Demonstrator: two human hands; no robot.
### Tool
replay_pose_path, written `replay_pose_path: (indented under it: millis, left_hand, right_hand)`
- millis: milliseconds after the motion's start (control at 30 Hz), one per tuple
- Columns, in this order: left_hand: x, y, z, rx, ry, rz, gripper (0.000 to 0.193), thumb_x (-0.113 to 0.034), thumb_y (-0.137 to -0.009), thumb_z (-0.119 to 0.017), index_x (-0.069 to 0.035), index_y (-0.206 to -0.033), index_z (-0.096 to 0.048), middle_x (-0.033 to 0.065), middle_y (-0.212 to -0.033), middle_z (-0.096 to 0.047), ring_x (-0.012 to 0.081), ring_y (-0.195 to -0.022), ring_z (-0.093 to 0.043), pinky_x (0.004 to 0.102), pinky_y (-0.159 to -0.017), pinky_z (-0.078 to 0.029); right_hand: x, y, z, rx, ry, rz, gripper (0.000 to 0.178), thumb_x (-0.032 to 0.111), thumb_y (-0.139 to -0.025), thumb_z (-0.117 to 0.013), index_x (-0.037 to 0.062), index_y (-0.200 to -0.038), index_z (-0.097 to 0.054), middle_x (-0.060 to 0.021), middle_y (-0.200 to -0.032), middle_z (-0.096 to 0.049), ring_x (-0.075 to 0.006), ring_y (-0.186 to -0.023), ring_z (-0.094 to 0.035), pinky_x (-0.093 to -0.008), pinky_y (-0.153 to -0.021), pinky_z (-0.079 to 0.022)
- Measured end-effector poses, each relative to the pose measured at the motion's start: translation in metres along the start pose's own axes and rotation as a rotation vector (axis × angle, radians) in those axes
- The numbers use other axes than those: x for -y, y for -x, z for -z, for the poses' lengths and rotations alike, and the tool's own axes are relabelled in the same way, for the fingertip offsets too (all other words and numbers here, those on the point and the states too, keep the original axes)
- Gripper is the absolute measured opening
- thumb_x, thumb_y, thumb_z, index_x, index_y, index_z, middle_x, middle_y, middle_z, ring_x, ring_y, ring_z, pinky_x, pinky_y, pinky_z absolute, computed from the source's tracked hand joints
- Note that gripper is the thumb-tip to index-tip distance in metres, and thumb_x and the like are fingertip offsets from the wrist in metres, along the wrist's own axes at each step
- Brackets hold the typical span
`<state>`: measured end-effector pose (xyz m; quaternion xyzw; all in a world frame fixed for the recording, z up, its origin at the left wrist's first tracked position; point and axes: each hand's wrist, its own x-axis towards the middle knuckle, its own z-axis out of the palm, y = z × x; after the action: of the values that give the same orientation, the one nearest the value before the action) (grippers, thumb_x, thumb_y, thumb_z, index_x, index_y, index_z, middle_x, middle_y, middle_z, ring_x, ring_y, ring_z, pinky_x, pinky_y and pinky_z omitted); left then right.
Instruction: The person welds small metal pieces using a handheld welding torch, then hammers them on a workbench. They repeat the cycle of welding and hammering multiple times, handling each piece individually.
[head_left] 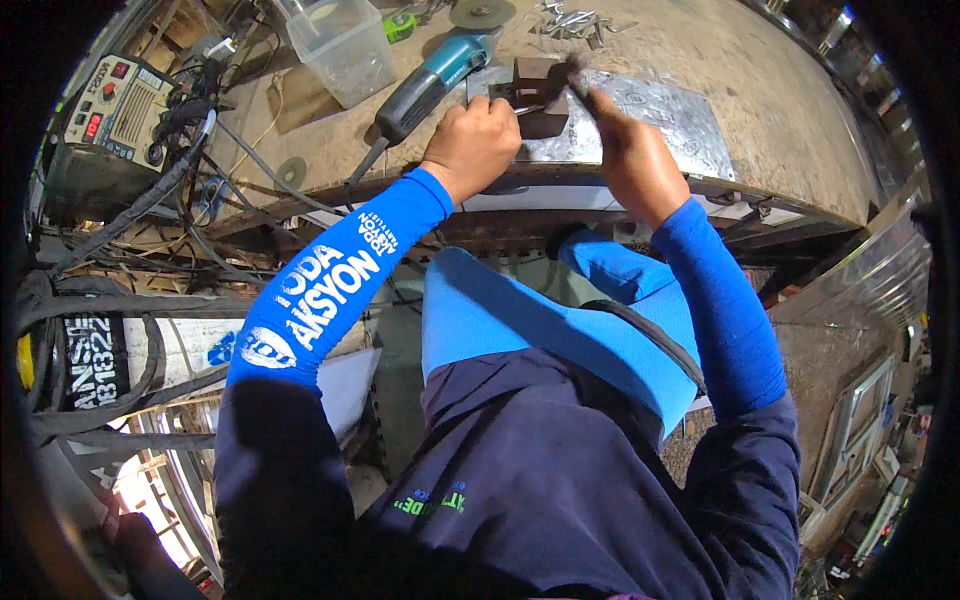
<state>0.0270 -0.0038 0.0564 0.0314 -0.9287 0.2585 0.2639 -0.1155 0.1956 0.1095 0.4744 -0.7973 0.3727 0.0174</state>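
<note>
The right hand (640, 160) is closed firmly around the handle of a dark hammer with a blurred metal head (573, 68), which is raised over the near side of the bench, just above and beside a rusty brown metal block (540, 75). The left hand (478, 140) is curled together, its thumb and fingers seemingly pinching a thin, dark metal rod (530, 109) whose far end lies across the block; how much of the rod is hidden inside the fist I cannot tell. The block sits on a flat, scuffed grey metal plate (680, 112) laid over a worn brown wooden bench (800, 110). Left of it lies a teal-and-black angle grinder (430, 88), and beyond the block is a loose pile of small, shiny bent metal pieces (575, 22).

The rod looks light and stiff, slim enough to twist or jump in the fingers, so it is best pinched well back from the block, clear of the hammer head. The hammer should be head-heavy and is best held low on its handle, away from the head. The block looks dense and rough rather than slippery, hard to break, and easiest to take by its outer sides
</note>
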Motion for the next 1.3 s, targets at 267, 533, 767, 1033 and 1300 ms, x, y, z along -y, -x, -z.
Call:
replay_pose_path:
  millis: [267, 533, 767, 1033, 1300]
  left_hand:
    - [-0.004, -0.007, 0.002, 0.073, 0.214, 0.221, 0.012, -0.016, -0.084, -0.071, -0.007, -0.086, -0.078, 0.0104, -0.089, -0.074, 0.0301, -0.093, -0.073, 0.0434, -0.073, -0.061]
    - [0.007, -0.021, 0.006, 0.175, 0.358, 0.406, 0.017, -0.019, -0.091, -0.067, -0.007, -0.091, -0.079, 0.0162, -0.096, -0.078, 0.0405, -0.093, -0.074, 0.0516, -0.078, -0.061]
    - [0.009, -0.024, 0.010, 0.273, 0.637, 0.666, 0.023, -0.026, -0.097, -0.070, -0.010, -0.104, -0.085, 0.0193, -0.102, -0.081, 0.0427, -0.100, -0.076, 0.0542, -0.089, -0.062]
    - [0.006, -0.020, 0.001, 0.111, 0.813, 0.777, 0.027, -0.032, -0.093, -0.084, -0.005, -0.096, -0.087, 0.0240, -0.097, -0.079, 0.0435, -0.094, -0.077, 0.0520, -0.087, -0.061]
    - [-0.009, -0.017, -0.014, -0.048, 0.748, 0.778, 0.021, -0.023, -0.093, -0.081, -0.002, -0.098, -0.086, 0.0247, -0.097, -0.076, 0.0455, -0.092, -0.074, 0.0521, -0.085, -0.059]
  right_hand:
    - [-0.012, -0.012, 0.005, 0.149, 0.071, 0.033, 0.035, 0.003, -0.105, -0.054, 0.0032, -0.138, -0.065, -0.0375, -0.095, -0.071, -0.0565, -0.092, -0.071, -0.0622, -0.079, -0.055]
    - [-0.018, -0.004, -0.001, 0.098, 0.052, 0.027, 0.037, 0.008, -0.107, -0.054, 0.0042, -0.143, -0.063, -0.0374, -0.095, -0.071, -0.0573, -0.091, -0.071, -0.0622, -0.080, -0.055]
    - [-0.007, 0.001, 0.000, 0.111, 0.074, -0.041, 0.041, 0.009, -0.110, -0.058, 0.0022, -0.149, -0.064, -0.0372, -0.094, -0.068, -0.0499, -0.088, -0.076, -0.0504, -0.076, -0.057]
    - [-0.004, 0.001, -0.004, 0.129, 0.090, -0.053, 0.041, 0.009, -0.109, -0.058, 0.0034, -0.149, -0.063, -0.0379, -0.107, -0.071, -0.0527, -0.101, -0.074, -0.0505, -0.084, -0.059]
    - [0.005, 0.008, 0.000, -0.085, 0.030, 0.032, 0.046, 0.008, -0.108, -0.059, 0.0117, -0.154, -0.060, -0.0353, -0.100, -0.072, -0.0519, -0.095, -0.074, -0.0541, -0.080, -0.058]
